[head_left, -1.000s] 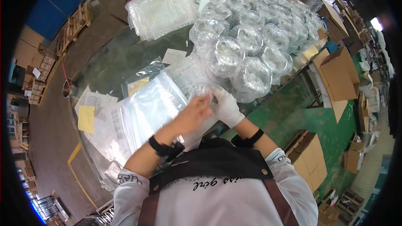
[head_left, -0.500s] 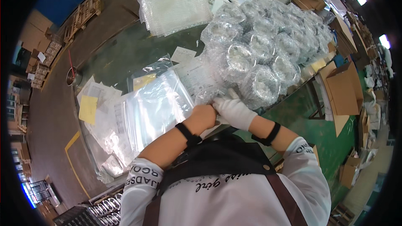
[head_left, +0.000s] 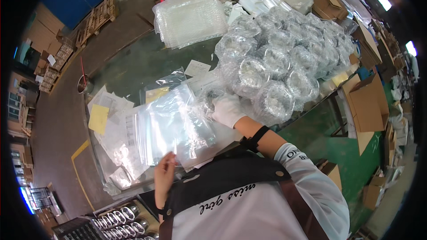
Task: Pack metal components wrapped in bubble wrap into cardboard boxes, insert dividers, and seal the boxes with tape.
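My right hand (head_left: 227,110), in a white glove, is closed on a small bundle of bubble wrap (head_left: 205,98) at the table's middle. What lies inside that wrap is hidden. Bare and lower down, my left hand (head_left: 165,171) is at the table's near edge, beside a stack of clear plastic bags (head_left: 167,120). Its fingers are loosely bent and apart, and I see nothing in them. To the right of my glove sits a large group of round, shiny pieces in bubble wrap (head_left: 275,60), packed close together.
Bubble wrap sheets (head_left: 189,18) are stacked at the table's far side. Papers with a yellow note (head_left: 98,119) lie at the left. A crate of shiny ringed metal parts (head_left: 118,222) stands near me at lower left. An open cardboard box (head_left: 367,102) is on the right.
My hands were together by the wrapped pieces. The left has pulled back toward me to the lower left, while the right has shifted slightly left and up with the bubble wrap.
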The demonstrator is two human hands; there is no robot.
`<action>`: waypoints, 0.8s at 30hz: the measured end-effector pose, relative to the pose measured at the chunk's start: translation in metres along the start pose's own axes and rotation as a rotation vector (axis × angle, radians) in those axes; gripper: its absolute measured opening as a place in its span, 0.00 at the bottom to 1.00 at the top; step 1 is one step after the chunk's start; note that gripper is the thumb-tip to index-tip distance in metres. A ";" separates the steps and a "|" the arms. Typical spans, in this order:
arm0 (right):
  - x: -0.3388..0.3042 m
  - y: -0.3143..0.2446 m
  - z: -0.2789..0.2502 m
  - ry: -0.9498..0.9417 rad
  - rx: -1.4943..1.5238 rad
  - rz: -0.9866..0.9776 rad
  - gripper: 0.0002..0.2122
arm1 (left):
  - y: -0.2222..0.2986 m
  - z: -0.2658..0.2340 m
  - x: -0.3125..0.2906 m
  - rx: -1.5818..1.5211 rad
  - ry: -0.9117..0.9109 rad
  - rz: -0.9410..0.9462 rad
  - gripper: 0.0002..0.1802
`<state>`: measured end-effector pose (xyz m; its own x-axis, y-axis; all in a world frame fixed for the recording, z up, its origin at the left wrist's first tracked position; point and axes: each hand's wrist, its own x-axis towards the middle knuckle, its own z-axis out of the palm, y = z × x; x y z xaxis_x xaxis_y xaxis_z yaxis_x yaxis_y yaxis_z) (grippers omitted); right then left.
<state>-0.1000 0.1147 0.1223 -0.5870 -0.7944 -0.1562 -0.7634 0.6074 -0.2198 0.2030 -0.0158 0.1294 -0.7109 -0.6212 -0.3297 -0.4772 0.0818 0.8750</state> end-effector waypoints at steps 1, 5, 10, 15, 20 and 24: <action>-0.003 0.002 0.000 0.025 0.024 0.064 0.23 | -0.010 0.004 -0.005 -0.007 -0.093 -0.037 0.20; -0.082 0.011 -0.033 -0.096 0.233 0.135 0.22 | 0.001 0.002 0.004 0.222 -0.613 -0.056 0.27; -0.238 0.027 -0.041 -0.075 0.391 0.558 0.27 | 0.011 0.039 0.035 0.478 -0.900 0.183 0.26; -0.399 0.063 0.053 -0.207 0.482 1.248 0.32 | 0.078 0.140 0.046 0.688 -1.166 0.624 0.26; -0.595 0.068 0.311 -0.082 0.392 1.650 0.16 | 0.131 0.289 -0.002 0.705 -1.342 0.950 0.25; -0.647 0.049 0.344 -0.213 0.620 1.686 0.15 | 0.127 0.398 -0.018 0.668 -1.586 0.751 0.26</action>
<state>0.3348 0.6548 -0.1184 -0.4626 0.5871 -0.6643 0.7815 0.6239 0.0071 -0.0501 0.3162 0.1053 -0.4096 0.8561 -0.3150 0.3021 0.4531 0.8387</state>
